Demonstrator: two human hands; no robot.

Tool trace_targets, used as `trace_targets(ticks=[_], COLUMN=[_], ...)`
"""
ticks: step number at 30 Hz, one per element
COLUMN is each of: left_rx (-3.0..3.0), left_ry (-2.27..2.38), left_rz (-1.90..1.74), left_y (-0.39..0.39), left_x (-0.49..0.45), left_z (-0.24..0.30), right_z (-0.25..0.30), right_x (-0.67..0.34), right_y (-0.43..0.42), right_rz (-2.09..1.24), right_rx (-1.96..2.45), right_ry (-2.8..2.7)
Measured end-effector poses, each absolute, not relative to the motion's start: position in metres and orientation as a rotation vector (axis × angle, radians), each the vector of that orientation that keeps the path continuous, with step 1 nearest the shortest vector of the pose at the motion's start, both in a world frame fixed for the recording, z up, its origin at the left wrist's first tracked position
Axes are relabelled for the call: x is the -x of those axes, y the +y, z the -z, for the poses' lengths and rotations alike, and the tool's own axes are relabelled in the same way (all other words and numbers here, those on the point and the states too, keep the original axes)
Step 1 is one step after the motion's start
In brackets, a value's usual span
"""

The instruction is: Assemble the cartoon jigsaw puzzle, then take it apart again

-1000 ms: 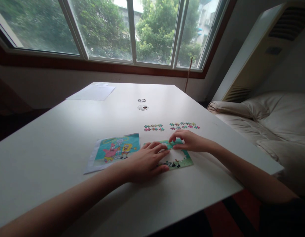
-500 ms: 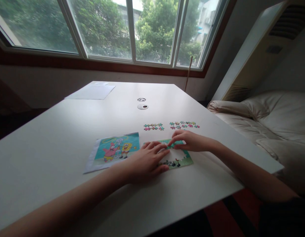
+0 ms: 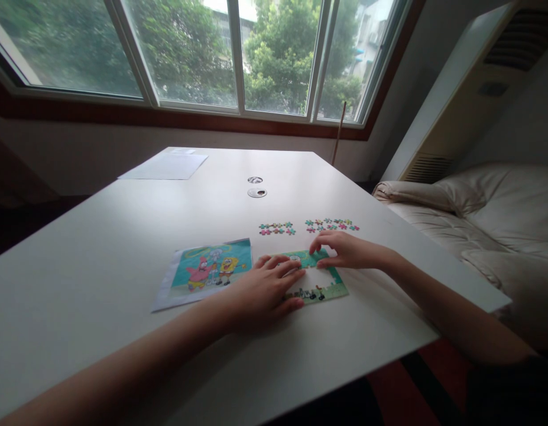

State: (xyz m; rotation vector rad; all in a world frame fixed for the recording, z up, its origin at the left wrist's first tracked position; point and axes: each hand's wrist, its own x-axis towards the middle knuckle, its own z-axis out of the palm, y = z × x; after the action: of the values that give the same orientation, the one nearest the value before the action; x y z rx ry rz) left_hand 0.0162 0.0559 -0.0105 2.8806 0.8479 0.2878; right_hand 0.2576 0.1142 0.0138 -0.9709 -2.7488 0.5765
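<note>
A small green-framed jigsaw board (image 3: 333,287) lies on the white table (image 3: 123,236) in front of me. My left hand (image 3: 262,290) rests flat on its left half, fingers spread. My right hand (image 3: 344,251) is at the board's top right corner, fingertips pinched on the edge there; whether a piece is under them I cannot make out. A cartoon reference picture (image 3: 207,269) lies just left of the board. Two clusters of loose puzzle pieces, one (image 3: 277,228) and another (image 3: 331,225), sit just beyond the board.
A sheet of paper (image 3: 165,167) lies at the far left of the table. Two round cable holes (image 3: 256,186) are at mid-table. A bed with pale bedding (image 3: 490,219) stands to the right, close to the table's edge. Windows run along the back.
My right hand has slid a little to the right along the board's top edge. The left hand has stayed on the board.
</note>
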Motion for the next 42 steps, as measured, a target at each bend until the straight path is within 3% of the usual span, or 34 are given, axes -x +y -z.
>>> trace_targets(ticks=[42], left_rx=[-2.93], left_ry=[0.837], left_rz=[-0.216], left_y=[0.055], left_x=[-0.003], left_z=[0.006], right_z=[-0.014], right_x=[-0.261], right_y=[0.115], right_rz=[-0.595], right_rx=[0.998], right_ry=[-2.751])
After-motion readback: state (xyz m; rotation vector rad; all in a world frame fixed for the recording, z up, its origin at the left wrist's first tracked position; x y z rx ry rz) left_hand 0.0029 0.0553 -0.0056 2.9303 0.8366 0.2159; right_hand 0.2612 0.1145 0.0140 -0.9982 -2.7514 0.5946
